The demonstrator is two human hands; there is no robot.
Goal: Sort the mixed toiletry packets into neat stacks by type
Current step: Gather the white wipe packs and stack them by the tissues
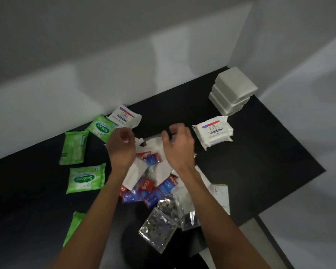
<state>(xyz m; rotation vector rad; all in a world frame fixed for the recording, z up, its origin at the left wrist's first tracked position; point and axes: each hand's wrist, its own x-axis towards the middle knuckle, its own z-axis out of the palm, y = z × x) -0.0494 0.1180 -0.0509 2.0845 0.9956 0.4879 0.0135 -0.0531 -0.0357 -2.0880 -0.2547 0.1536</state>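
A head-mounted view looks down on a black table (260,156) pushed into a white corner. Both bare arms reach over a jumbled pile of toiletry packets in the middle. The left hand (121,144) hovers with loosely curled fingers and nothing visible in it. The right hand (177,144) is curled near a dark blur, and whether it grips anything cannot be told. Beneath them lie small red and blue Colgate sachets (149,188), likely light, floppy and slick, best pinched by an edge or gathered a few at a time. Clear foil sachets (159,228) lie nearer the person. Green Sanicare wipe packs (85,178) lie scattered singly on the left; they look soft and squashy, easiest grasped across the width. Two white Dove packs (213,131) lie apart at the back. A stack of plain white blocks (233,90) stands in the far right corner. No box or tray is in view; everything lies directly on the table.
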